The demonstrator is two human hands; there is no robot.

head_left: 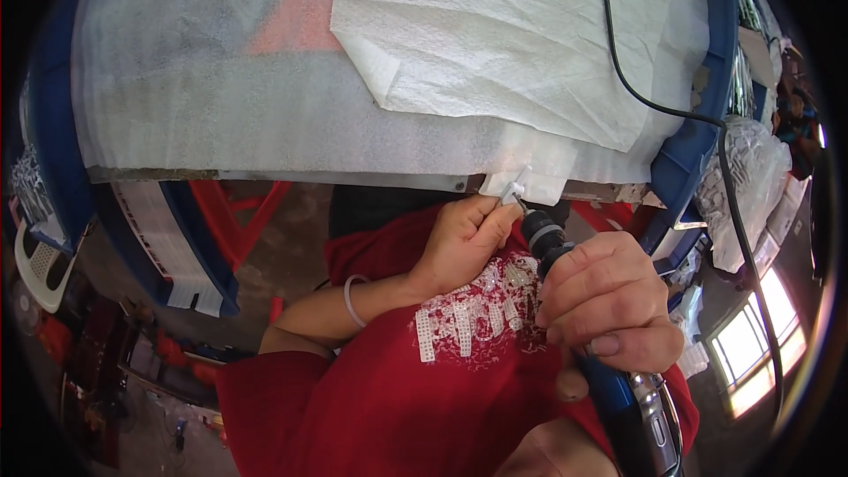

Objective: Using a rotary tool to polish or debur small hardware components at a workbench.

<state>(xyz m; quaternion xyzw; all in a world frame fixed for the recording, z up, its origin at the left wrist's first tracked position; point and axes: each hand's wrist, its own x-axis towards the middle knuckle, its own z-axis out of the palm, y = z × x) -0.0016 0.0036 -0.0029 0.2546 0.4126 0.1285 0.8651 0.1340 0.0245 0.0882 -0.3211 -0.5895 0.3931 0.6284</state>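
My left hand (pixel 468 234) pinches a small whitish-grey part (pixel 511 193) between thumb and forefinger, close to the table's front edge. Wrapped round a blue electric screwdriver (pixel 609 393) with a black collar and a metal lever along its side is my right hand (pixel 614 305). The tool tilts up and to the left, its tip at or very near the small part; whether they touch is hard to see. Beneath the part, a piece of white sheet (pixel 552 187) hangs over the edge.
White foam sheeting (pixel 221 115) covers the table, with a crumpled white sheet (pixel 512 44) on top. Blue bins (pixel 680 146) stand at both sides. A black cable (pixel 618 62) crosses the right side. Clear plastic bags (pixel 746 177) lie to the right; a red stool (pixel 238 221) is under the table.
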